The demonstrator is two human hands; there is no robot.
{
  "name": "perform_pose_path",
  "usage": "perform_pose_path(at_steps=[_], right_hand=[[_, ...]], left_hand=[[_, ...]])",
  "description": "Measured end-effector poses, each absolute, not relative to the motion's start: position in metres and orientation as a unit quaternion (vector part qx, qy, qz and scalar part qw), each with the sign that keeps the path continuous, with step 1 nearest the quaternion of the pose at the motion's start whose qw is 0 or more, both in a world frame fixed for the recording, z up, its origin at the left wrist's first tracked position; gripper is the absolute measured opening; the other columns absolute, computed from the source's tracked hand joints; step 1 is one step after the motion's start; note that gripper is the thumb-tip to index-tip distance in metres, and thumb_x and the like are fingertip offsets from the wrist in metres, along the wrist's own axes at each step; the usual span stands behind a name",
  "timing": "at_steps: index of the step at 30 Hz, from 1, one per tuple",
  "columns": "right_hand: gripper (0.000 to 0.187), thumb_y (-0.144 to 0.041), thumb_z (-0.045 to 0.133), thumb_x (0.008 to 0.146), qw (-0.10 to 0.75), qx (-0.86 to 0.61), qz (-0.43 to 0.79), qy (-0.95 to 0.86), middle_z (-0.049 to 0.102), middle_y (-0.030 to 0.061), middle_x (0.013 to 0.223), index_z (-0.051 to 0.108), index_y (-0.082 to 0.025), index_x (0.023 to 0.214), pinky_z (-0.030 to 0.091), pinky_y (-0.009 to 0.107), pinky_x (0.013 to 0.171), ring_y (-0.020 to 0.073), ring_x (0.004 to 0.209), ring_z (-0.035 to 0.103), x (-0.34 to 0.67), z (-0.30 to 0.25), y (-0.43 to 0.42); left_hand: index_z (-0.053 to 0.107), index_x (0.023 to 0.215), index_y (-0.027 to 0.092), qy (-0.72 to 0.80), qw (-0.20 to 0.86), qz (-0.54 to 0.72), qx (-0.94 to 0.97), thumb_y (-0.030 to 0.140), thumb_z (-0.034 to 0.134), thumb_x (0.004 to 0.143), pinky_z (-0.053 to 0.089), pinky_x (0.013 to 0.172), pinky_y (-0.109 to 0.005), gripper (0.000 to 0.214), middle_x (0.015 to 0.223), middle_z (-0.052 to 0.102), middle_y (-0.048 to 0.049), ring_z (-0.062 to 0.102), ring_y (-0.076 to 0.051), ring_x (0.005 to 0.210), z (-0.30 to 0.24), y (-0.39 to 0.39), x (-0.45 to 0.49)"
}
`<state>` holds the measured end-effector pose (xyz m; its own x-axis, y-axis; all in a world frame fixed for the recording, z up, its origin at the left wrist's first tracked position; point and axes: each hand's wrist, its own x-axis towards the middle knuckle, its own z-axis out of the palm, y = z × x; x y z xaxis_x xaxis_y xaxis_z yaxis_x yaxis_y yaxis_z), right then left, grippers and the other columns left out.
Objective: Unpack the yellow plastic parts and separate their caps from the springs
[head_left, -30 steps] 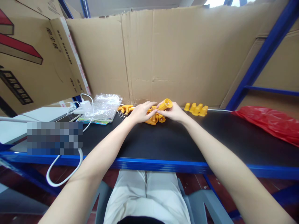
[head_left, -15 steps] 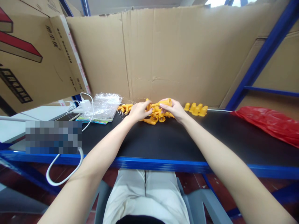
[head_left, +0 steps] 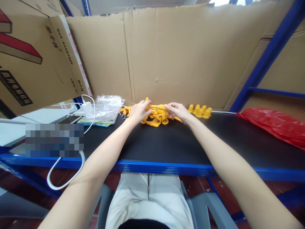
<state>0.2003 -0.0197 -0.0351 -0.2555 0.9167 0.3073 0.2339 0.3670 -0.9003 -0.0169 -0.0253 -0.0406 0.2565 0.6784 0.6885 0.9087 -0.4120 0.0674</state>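
Note:
My left hand (head_left: 139, 112) is closed round a yellow plastic piece (head_left: 147, 102), whose rounded end sticks up above the fingers. A yellow piece with a ribbed stem (head_left: 158, 107) stretches between the hands, and my right hand (head_left: 177, 112) pinches its right end. Whether the two pieces are joined is hidden by my left fingers. Beneath the hands lies a heap of yellow plastic parts (head_left: 156, 123), some with round flared openings, others curved and tapering. Several small yellow cups (head_left: 200, 111) stand grouped to the right of my right hand.
Clear plastic bags (head_left: 105, 108) lie left of the heap, beside a white charger (head_left: 87, 108) with cables. A red plastic bag (head_left: 271, 125) rests at the right. Cardboard (head_left: 186, 57) walls the back of the black tabletop (head_left: 162, 146); a blue rail (head_left: 162, 167) edges its front.
The ribbed piece in my right hand has tipped lower and its wide cup end no longer shows. My left hand has shifted slightly left, with its yellow piece now standing higher.

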Motion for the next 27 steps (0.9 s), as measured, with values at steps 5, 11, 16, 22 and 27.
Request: perform_pose_path(at_steps=[5, 11, 16, 22, 27], right_hand=[[0.049, -0.063, 0.072, 0.063, 0.434, -0.404, 0.361, -0.720, 0.058, -0.0015, 0.058, 0.058, -0.018, 0.078, 0.037, 0.022, 0.043, 0.0074, 0.044, 0.045, 0.201, -0.039, -0.016], [0.044, -0.059, 0.070, 0.066, 0.426, -0.405, 0.354, -0.727, 0.061, 0.0022, 0.065, 0.061, -0.018, 0.077, 0.043, 0.024, 0.050, 0.0129, 0.058, 0.056, 0.205, -0.033, -0.021], [0.045, -0.059, 0.068, 0.067, 0.347, -0.407, 0.250, -0.807, 0.065, 0.0031, 0.072, 0.069, -0.016, 0.079, 0.042, 0.025, 0.060, 0.0129, 0.064, 0.055, 0.209, -0.029, -0.025], [0.045, -0.059, 0.061, 0.074, 0.239, -0.325, 0.340, -0.850, 0.067, 0.0048, 0.077, 0.065, -0.015, 0.081, 0.044, 0.026, 0.067, 0.0140, 0.070, 0.058, 0.210, -0.038, -0.020], [0.038, -0.049, 0.059, 0.079, 0.271, -0.373, 0.249, -0.852, 0.068, 0.0059, 0.087, 0.064, -0.014, 0.094, 0.042, 0.027, 0.068, 0.0149, 0.073, 0.059, 0.206, -0.039, -0.021]], left_hand=[[0.059, 0.114, 0.022, -0.508, 0.172, -0.309, -0.785, 0.026, 0.052, 0.082, 0.045, 0.076, -0.029, 0.032, 0.104, 0.066, -0.0063, 0.062, -0.020, 0.090, -0.039, -0.025, -0.019], [0.058, 0.115, 0.022, -0.493, 0.201, -0.314, -0.786, 0.027, 0.051, 0.084, 0.045, 0.072, -0.028, 0.033, 0.102, 0.065, -0.0063, 0.062, -0.018, 0.087, -0.039, -0.024, -0.019], [0.055, 0.119, 0.020, -0.477, 0.229, -0.263, -0.806, 0.028, 0.048, 0.086, 0.045, 0.068, -0.028, 0.034, 0.104, 0.063, -0.0085, 0.063, -0.020, 0.084, -0.042, -0.025, -0.018], [0.056, 0.114, 0.020, -0.454, 0.243, -0.196, -0.834, 0.031, 0.046, 0.090, 0.044, 0.068, -0.027, 0.029, 0.104, 0.061, -0.0100, 0.063, -0.020, 0.083, -0.039, -0.031, -0.014], [0.055, 0.114, 0.018, -0.466, 0.246, -0.184, -0.830, 0.028, 0.046, 0.089, 0.044, 0.070, -0.029, 0.028, 0.102, 0.061, -0.0111, 0.063, -0.021, 0.083, -0.034, -0.033, -0.013]])
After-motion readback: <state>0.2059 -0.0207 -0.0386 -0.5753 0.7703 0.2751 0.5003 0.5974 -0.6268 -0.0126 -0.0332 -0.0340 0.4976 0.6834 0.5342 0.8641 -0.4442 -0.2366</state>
